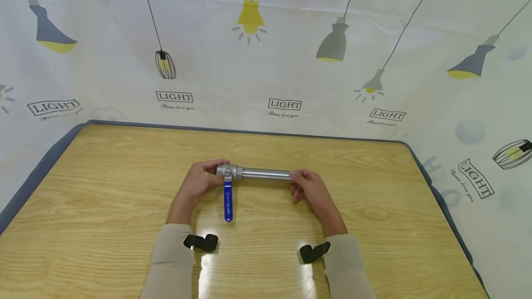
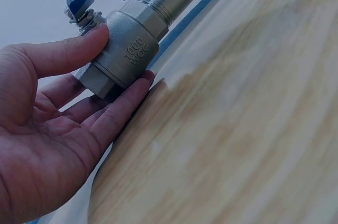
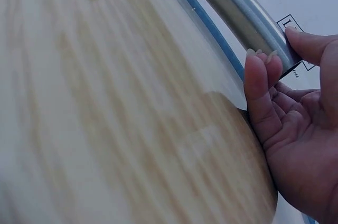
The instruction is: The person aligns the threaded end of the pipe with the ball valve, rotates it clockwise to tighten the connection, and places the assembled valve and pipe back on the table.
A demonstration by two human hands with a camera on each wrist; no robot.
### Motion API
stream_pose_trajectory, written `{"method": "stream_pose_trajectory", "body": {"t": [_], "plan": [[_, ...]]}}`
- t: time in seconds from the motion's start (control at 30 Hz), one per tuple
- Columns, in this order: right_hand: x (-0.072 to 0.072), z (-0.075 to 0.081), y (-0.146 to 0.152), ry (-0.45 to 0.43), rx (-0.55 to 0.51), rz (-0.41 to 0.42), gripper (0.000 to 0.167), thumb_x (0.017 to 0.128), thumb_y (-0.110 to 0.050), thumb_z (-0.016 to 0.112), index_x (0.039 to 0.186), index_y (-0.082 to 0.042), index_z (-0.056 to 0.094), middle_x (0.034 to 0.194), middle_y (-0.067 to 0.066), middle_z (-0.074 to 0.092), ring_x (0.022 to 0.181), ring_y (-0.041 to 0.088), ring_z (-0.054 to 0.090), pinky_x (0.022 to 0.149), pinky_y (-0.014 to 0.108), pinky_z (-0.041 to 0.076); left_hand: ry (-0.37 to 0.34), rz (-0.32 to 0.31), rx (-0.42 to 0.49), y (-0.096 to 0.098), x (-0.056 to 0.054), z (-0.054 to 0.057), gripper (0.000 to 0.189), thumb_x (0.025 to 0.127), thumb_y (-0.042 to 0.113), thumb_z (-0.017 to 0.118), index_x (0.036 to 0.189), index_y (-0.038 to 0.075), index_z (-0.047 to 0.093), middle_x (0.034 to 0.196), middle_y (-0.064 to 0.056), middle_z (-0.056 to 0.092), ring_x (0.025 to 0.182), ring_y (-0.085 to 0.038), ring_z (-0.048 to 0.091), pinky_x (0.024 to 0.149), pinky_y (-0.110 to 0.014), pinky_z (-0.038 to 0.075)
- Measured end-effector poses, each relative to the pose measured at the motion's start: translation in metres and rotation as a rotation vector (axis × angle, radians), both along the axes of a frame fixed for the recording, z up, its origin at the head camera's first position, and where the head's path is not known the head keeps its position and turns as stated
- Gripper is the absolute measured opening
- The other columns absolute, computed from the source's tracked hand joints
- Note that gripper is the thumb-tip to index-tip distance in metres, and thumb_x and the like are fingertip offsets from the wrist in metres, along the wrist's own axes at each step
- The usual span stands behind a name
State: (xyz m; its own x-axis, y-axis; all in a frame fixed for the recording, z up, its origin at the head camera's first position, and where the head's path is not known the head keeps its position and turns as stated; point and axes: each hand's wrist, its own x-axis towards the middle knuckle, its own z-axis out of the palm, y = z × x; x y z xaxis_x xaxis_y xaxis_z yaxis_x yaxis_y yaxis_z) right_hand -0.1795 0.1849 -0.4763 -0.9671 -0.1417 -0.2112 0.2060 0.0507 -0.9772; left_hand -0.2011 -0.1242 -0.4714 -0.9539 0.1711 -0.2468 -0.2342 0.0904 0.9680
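A metal ball valve (image 1: 232, 170) with a blue lever handle (image 1: 228, 200) is joined to a straight steel pipe (image 1: 266, 174), the pair lying crosswise in the head view. My left hand (image 1: 198, 182) grips the valve body at its left end, thumb on the near side and fingers beneath. In the left wrist view, raised "1000 WOG" lettering shows on the valve body (image 2: 124, 47), and threads show where the pipe enters. With thumb and curled fingers my right hand (image 1: 311, 190) pinches the pipe's right end. The handle points toward me, across the pipe.
Beneath the hands is a wood-grain table (image 1: 124, 243) with a blue-grey edge (image 1: 249, 131). A white sheet printed with lamps (image 1: 332, 40) and "LIGHT" lettering rises behind and at both sides. Black straps with small camera mounts (image 1: 206, 242) sit on both sleeves.
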Motion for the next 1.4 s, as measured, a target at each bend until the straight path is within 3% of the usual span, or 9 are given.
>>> {"method": "stream_pose_trajectory", "body": {"t": [0.33,0.63,0.9,1.4], "plan": [[-0.0001,0.0003,-0.0008,-0.011,0.029,-0.04,0.042,0.096,-0.036,0.059,0.097,0.007,0.058,0.071,0.009,0.058,0.051,0.014,0.053,0.051,0.029,0.053,0.01,-0.002,0.004,0.0004,-0.0005,0.0002,0.055,0.074,-0.011,0.063,0.127,0.004,0.064,0.132,-0.015,0.059,0.118,-0.024,0.054,0.087,-0.027,0.05],[0.001,0.0034,0.0009,-0.019,-0.085,0.002,0.032,0.097,-0.014,0.056,0.124,0.001,0.05,0.074,0.008,0.058,0.053,0.013,0.05,0.052,0.029,0.052,0.016,0.008,-0.012,0.0005,0.0005,0.001,0.054,0.075,-0.011,0.062,0.127,0.004,0.064,0.131,-0.015,0.06,0.116,-0.023,0.054,0.085,-0.026,0.05],[0.0005,0.0044,0.0023,-0.016,-0.089,0.011,0.028,0.097,-0.012,0.054,0.119,0.005,0.05,0.072,0.007,0.058,0.053,0.013,0.051,0.052,0.029,0.052,0.021,0.005,-0.004,0.0002,-0.0003,0.0006,0.054,0.074,-0.01,0.065,0.127,0.003,0.064,0.131,-0.015,0.06,0.118,-0.023,0.054,0.087,-0.026,0.049],[-0.0002,-0.0002,0.004,0.011,-0.051,0.014,0.036,0.099,-0.029,0.056,0.109,0.006,0.054,0.074,0.009,0.057,0.054,0.013,0.051,0.053,0.029,0.053,0.01,0.013,-0.01,0.0001,0.0009,-0.0041,0.054,0.073,-0.008,0.066,0.125,0.005,0.066,0.131,-0.013,0.061,0.117,-0.021,0.055,0.085,-0.025,0.049]]}}
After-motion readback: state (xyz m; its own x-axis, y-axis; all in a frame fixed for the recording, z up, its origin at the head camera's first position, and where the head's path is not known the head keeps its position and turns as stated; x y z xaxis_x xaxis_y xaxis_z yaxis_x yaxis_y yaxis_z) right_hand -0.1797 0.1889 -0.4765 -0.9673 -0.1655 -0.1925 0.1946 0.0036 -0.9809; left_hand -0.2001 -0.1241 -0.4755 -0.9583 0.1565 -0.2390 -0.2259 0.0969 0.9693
